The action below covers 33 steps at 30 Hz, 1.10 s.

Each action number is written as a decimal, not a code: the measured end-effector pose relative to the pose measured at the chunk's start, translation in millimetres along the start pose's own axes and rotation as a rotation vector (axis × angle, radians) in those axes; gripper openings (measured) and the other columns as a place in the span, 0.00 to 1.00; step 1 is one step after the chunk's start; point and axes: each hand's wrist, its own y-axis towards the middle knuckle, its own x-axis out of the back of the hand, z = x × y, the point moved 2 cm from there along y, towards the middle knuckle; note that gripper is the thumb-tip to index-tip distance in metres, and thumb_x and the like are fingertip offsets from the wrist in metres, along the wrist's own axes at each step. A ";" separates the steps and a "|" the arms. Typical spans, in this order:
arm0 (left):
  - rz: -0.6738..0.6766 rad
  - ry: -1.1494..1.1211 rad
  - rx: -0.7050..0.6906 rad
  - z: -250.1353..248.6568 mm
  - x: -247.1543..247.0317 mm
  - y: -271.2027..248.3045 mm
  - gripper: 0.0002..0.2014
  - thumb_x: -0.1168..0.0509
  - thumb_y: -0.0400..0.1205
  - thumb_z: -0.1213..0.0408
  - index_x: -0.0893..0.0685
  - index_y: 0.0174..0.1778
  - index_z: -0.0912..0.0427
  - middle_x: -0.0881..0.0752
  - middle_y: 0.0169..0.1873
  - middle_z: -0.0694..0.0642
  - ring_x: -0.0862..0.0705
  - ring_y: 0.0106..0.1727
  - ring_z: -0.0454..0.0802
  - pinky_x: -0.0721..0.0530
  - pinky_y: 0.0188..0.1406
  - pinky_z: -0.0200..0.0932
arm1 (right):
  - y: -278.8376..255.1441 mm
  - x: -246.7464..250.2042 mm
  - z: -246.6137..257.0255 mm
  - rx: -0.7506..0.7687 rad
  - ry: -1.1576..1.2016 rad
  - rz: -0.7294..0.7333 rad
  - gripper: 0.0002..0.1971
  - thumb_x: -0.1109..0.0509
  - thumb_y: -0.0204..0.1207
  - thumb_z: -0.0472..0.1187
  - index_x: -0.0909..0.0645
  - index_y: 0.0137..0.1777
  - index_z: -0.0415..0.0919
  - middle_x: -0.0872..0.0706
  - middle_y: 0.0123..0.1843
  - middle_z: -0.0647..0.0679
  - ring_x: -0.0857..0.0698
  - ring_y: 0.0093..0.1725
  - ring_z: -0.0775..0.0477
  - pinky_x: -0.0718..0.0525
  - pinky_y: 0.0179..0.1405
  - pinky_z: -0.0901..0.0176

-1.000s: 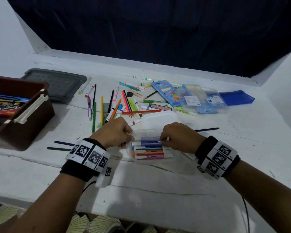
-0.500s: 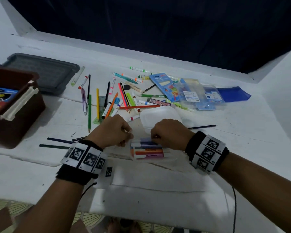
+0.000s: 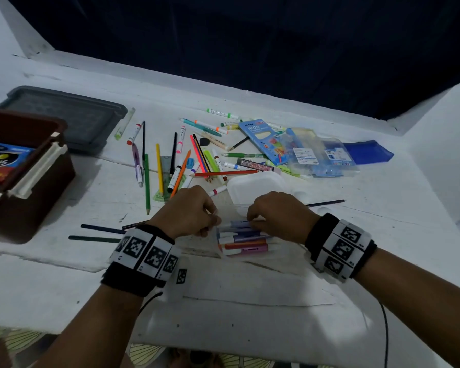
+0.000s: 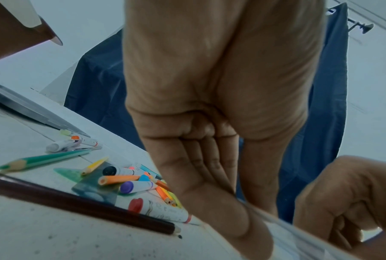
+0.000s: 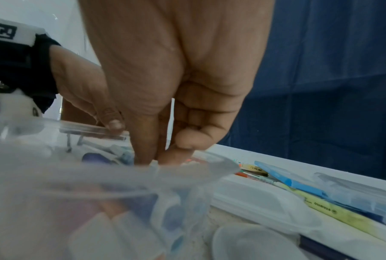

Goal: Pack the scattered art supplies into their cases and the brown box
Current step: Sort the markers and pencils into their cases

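A clear plastic case (image 3: pixel 272 247) lies at the table's front with several pastel markers (image 3: pixel 246 245) in it. My left hand (image 3: pixel 210 221) has its fingers curled and pinches the case's left rim, thumb on the clear edge (image 5: pixel 114 131). From the other side my right hand (image 3: pixel 250 220) reaches down into the case (image 5: pixel 98 179), where its fingertips (image 5: pixel 147 154) pinch the end of the top lilac marker (image 3: pixel 237 223). The case's white lid (image 3: pixel 255 189) lies just behind it. At far left stands the brown box (image 3: pixel 37 187), with a printed pack inside.
Loose pencils and markers (image 3: pixel 181 160) are scattered behind my hands. A blue pencil box (image 3: pixel 263 139), clear cases (image 3: pixel 316 155) and a blue lid (image 3: pixel 367 152) lie at the back right. A grey lid (image 3: pixel 72 118) is behind the brown box. Dark pencils (image 3: pixel 101 229) lie left of my wrist.
Both hands stay at the marker case and have drawn closer together. The right hand has slid left along the lilac marker. The head view has tilted down.
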 end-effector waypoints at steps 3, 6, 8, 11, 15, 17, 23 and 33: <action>0.010 0.022 -0.021 0.1 1.0 0.8 0.11 0.26 0.78 0.64 0.11 0.47 0.70 0.10 0.27 0.58 0.10 0.28 0.48 0.11 0.32 0.41 | -7.4 3.5 -1.1 0.047 0.061 0.015 0.10 0.30 0.80 0.48 0.10 0.56 0.48 0.10 0.52 0.51 0.14 0.48 0.50 0.21 0.47 0.62; 0.022 0.026 -0.024 0.5 1.5 2.4 0.10 0.26 0.78 0.64 0.11 0.46 0.70 0.10 0.28 0.58 0.10 0.28 0.48 0.11 0.32 0.40 | -13.7 0.3 6.7 0.118 0.057 0.100 0.12 0.28 0.78 0.51 0.10 0.56 0.48 0.10 0.50 0.51 0.14 0.46 0.50 0.21 0.46 0.62; 0.031 0.015 -0.026 0.4 2.0 3.6 0.10 0.26 0.78 0.64 0.11 0.46 0.69 0.10 0.28 0.59 0.10 0.29 0.49 0.10 0.33 0.42 | -12.8 -2.0 7.9 0.099 0.046 0.102 0.12 0.29 0.80 0.50 0.11 0.58 0.47 0.10 0.50 0.50 0.13 0.46 0.50 0.18 0.48 0.58; 0.039 0.005 -0.032 -0.5 1.9 3.6 0.10 0.25 0.78 0.64 0.11 0.46 0.69 0.10 0.28 0.59 0.10 0.29 0.50 0.09 0.34 0.44 | -8.8 -3.1 4.8 0.031 0.083 0.100 0.12 0.29 0.79 0.46 0.11 0.60 0.46 0.11 0.51 0.49 0.14 0.48 0.50 0.18 0.49 0.60; 0.052 0.000 -0.035 0.0 2.6 3.1 0.10 0.25 0.78 0.64 0.12 0.47 0.69 0.10 0.28 0.59 0.09 0.30 0.50 0.10 0.34 0.43 | -4.6 -4.8 4.5 -0.002 0.081 0.097 0.12 0.28 0.78 0.46 0.11 0.59 0.47 0.13 0.52 0.50 0.15 0.48 0.51 0.18 0.48 0.60; 0.058 0.006 -0.041 -0.2 3.7 3.6 0.10 0.25 0.78 0.64 0.11 0.46 0.69 0.10 0.28 0.59 0.09 0.30 0.51 0.09 0.36 0.45 | -2.2 -3.6 3.4 -0.029 0.071 0.088 0.12 0.28 0.78 0.46 0.12 0.59 0.47 0.13 0.54 0.50 0.16 0.50 0.50 0.21 0.47 0.62; 0.079 0.023 -0.052 -1.2 5.8 6.1 0.11 0.25 0.78 0.64 0.12 0.48 0.69 0.10 0.28 0.58 0.09 0.31 0.50 0.09 0.35 0.43 | 1.4 -2.9 2.9 -0.045 0.069 0.075 0.14 0.28 0.78 0.48 0.14 0.61 0.46 0.14 0.57 0.51 0.17 0.53 0.51 0.21 0.50 0.62; 0.116 0.061 -0.084 0.3 9.9 15.1 0.10 0.26 0.78 0.64 0.11 0.46 0.70 0.09 0.32 0.62 0.09 0.33 0.52 0.10 0.34 0.41 | 4.7 -3.9 5.8 -0.039 0.025 0.067 0.14 0.29 0.80 0.48 0.13 0.62 0.46 0.13 0.58 0.49 0.17 0.55 0.49 0.17 0.58 0.53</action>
